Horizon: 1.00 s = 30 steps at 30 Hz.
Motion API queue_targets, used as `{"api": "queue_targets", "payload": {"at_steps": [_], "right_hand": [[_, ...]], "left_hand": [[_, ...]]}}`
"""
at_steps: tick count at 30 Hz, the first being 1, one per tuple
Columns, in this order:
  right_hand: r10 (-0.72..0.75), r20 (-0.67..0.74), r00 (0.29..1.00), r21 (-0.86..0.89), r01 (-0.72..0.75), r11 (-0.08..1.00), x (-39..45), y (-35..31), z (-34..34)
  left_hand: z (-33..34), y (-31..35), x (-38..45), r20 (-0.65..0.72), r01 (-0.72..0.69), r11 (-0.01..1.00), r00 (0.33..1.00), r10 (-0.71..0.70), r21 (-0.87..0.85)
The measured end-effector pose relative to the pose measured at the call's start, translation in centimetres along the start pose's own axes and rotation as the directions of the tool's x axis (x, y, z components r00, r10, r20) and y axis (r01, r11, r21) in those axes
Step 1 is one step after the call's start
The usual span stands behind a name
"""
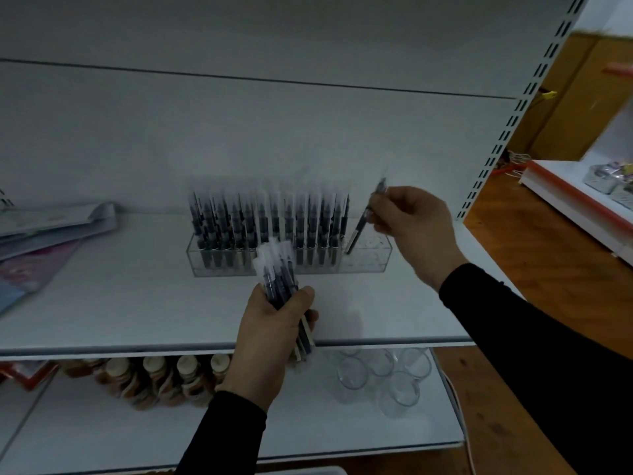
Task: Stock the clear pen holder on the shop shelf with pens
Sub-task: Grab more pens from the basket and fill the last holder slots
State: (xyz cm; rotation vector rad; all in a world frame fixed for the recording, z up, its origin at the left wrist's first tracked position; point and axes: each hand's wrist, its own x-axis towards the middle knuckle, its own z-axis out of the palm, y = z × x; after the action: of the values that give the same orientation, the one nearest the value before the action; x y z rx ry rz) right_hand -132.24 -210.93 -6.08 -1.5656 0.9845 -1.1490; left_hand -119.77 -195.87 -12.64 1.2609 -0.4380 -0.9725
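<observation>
Lowering one pen point(364, 217) with our right hand point(416, 231), pinched at its upper end, we aim its tip into the empty right section of the clear pen holder point(368, 260), centre frame. Our left hand point(270, 337) grips the spare bundle of pens point(279, 279) below. Next: seat it upright.

nothing readable here. the pens point(270, 217) standing in the clear holder point(363, 258) show only dark blurred barrels, any print on them too smeared to make out. the flat packets point(51, 234) at the left of the shelf carry pink and blue patches, no letters that resolve. the bottles point(164, 375) on the shelf below show brown labels, all blur, no brand or number to read. no price tags or signs legible on the shelf edge point(137, 347).
</observation>
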Motion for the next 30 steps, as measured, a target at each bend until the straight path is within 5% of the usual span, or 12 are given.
{"api": "queue_targets", "payload": {"at_steps": [5,16,30], "right_hand": [[-0.146,-0.076,0.986,-0.222,0.126,0.967,1.5,0.6,0.1],[-0.219,-0.006,0.976,-0.384,0.2,0.901,2.0,0.8,1.8],[-0.158,0.058,0.986,-0.465,0.167,0.87,1.4,3.0,2.5]], "left_hand": [[0.0,0.1,0.0,-0.01,-0.002,1.0,1.0,0.002,-0.002],[-0.3,0.1,0.3,-0.033,0.002,1.0,0.999,-0.003,-0.016],[-0.5,0.2,0.3,-0.024,0.006,1.0,1.0,-0.006,0.001]]}}
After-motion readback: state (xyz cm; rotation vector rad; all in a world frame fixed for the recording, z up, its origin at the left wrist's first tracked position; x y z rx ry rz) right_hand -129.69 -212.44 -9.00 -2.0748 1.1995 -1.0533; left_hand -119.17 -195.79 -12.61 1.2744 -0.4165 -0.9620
